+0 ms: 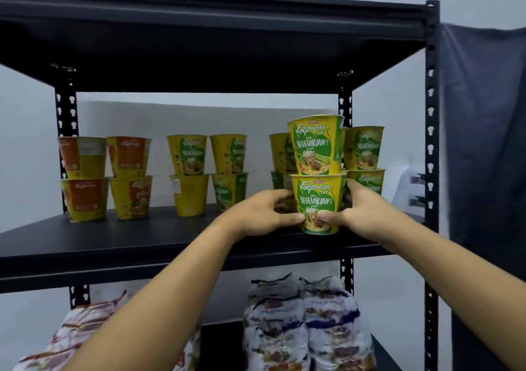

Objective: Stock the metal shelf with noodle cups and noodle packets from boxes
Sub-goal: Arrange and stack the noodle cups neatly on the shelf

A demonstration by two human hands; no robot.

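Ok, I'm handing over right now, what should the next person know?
Left hand and right hand both grip the lower cup of a two-cup green stack; the top cup rests on it, untouched.
The stack is at the front right of the middle shelf.
Done: orange cups at left, green cups mid and right, packets on the shelf below.
Left: probably settle the stack and let go, then bring more stock.

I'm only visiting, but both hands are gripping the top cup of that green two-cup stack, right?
Not quite. The head view shows the left hand and right hand gripping the bottom cup of that green two-cup stack. The top cup rests on it with no hand on it.
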